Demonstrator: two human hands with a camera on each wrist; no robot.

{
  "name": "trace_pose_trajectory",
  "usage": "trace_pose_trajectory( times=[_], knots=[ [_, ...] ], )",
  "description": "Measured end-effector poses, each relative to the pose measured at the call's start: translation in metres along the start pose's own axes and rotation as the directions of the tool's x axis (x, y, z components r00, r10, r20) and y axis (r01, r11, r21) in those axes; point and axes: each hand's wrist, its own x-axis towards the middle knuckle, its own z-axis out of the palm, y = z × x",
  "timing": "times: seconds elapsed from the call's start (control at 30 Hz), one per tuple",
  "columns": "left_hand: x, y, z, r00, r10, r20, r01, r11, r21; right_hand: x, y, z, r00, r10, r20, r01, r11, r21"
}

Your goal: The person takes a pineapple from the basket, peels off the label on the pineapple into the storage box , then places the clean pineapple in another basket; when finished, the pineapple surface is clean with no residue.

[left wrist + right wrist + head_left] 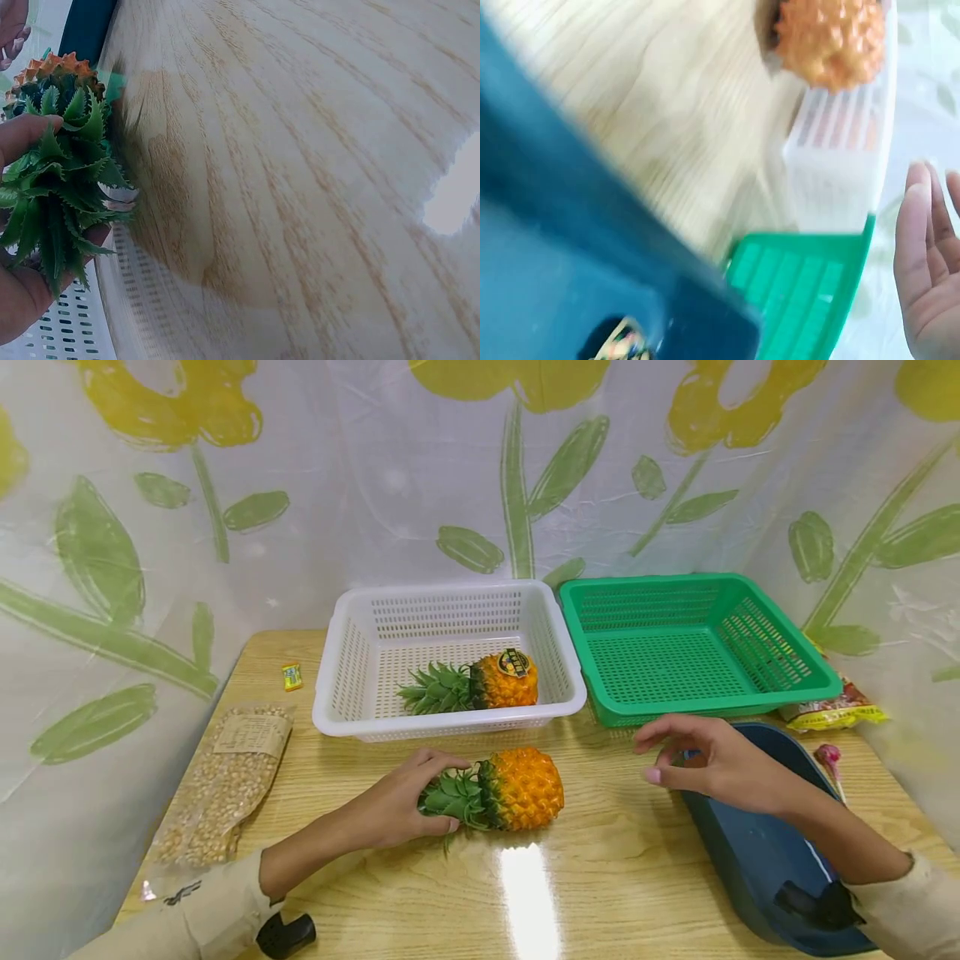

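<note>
My left hand (405,803) holds a small orange pineapple (528,789) by its leafy crown, thumb on one side and fingers on the other. The left wrist view shows the spiky green leaves (64,184) between thumb and fingers. The fruit lies on its side at the table, crown pointing left. My right hand (723,770) hovers above the rim of a dark blue bin (772,860), fingers loosely bent, holding nothing. Another pineapple (504,681), with a black-and-gold label, lies in the white basket (450,727).
A green basket (708,702) stands right of the white one. On the left are a bag of kernels (225,777) and a small yellow packet (292,677). At right lie a snack bag (840,708) and a lollipop (828,760). A flowered curtain (337,485) hangs behind.
</note>
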Motion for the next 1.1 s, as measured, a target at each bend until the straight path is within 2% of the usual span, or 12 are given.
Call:
trace_pose_trajectory(
  times=[0.3,0.67,0.93,1.1],
  knots=[
    [0.001,-0.002,0.000,1.000,0.017,-0.006,-0.017,1.000,0.011,0.016,-0.007,0.027,1.000,-0.024,-0.003,0.024,0.999,0.045],
    [0.001,-0.002,0.000,1.000,0.021,-0.001,-0.021,1.000,0.012,0.040,-0.014,0.064,0.999,0.038,-0.019,-0.039,0.999,-0.031],
    [0.002,-0.002,-0.001,1.000,0.029,0.001,-0.029,0.999,0.015,0.058,-0.015,0.086,0.996,0.078,0.052,-0.075,0.996,-0.055],
    [0.002,-0.003,-0.001,0.999,0.034,0.000,-0.033,0.999,0.022,0.067,-0.013,0.097,0.995,0.047,0.094,-0.040,0.997,-0.071]
  ],
)
